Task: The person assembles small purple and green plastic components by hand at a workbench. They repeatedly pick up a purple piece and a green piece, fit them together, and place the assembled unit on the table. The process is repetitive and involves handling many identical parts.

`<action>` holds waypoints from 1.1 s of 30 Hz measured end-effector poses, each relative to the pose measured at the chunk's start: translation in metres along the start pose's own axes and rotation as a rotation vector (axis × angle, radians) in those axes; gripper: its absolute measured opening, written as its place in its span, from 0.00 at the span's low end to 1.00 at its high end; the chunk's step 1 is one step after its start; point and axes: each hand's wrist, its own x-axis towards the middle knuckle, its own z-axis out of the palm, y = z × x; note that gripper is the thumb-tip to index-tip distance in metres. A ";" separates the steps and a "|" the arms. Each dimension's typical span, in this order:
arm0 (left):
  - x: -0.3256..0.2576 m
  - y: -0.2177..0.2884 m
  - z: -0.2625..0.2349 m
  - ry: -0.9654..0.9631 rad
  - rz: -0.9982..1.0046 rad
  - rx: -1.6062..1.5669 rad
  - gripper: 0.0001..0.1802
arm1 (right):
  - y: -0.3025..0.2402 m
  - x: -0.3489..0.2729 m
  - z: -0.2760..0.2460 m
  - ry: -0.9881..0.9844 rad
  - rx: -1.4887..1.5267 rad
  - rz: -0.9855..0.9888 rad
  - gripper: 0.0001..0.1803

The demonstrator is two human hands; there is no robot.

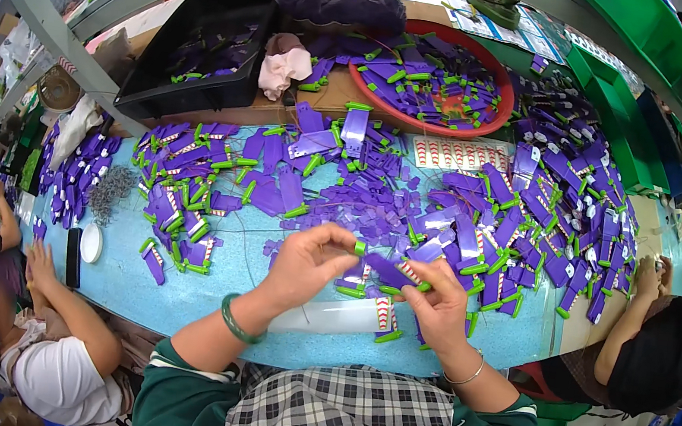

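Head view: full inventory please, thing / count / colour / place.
purple pieces: too many to count, purple with green clips, heaped across the table
table: one, light blue, centre
round tray: one, red, far centre, holds purple pieces
black bin: one, black, far left
green bins: several, green, far right
pink cloth: one, beside the black bin
co-workers: at least two, left and right edges
left hand: pinches a green clip
right hand: holds a purple piece

A light-blue worktable (173, 294) under grey metal shelving (77, 45) (green bins (624, 122) at right).
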 end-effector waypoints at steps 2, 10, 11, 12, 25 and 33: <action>-0.017 -0.007 0.002 0.012 -0.027 -0.162 0.12 | 0.002 -0.004 0.003 -0.051 -0.257 -0.081 0.21; -0.048 -0.019 0.009 0.165 0.002 -0.365 0.13 | -0.002 -0.008 0.018 -0.059 -0.314 -0.285 0.25; -0.048 -0.019 0.009 0.167 0.015 -0.344 0.13 | -0.005 -0.008 0.017 -0.092 -0.337 -0.271 0.25; -0.049 -0.019 0.008 0.153 -0.001 -0.316 0.12 | -0.010 -0.007 0.015 -0.123 -0.361 -0.256 0.25; -0.071 -0.027 0.001 -0.002 -0.297 -0.409 0.09 | -0.047 0.020 -0.015 -0.615 -0.423 0.078 0.24; -0.081 -0.010 0.012 -0.188 -0.271 0.320 0.09 | -0.033 0.019 0.006 -0.931 -0.569 -0.054 0.21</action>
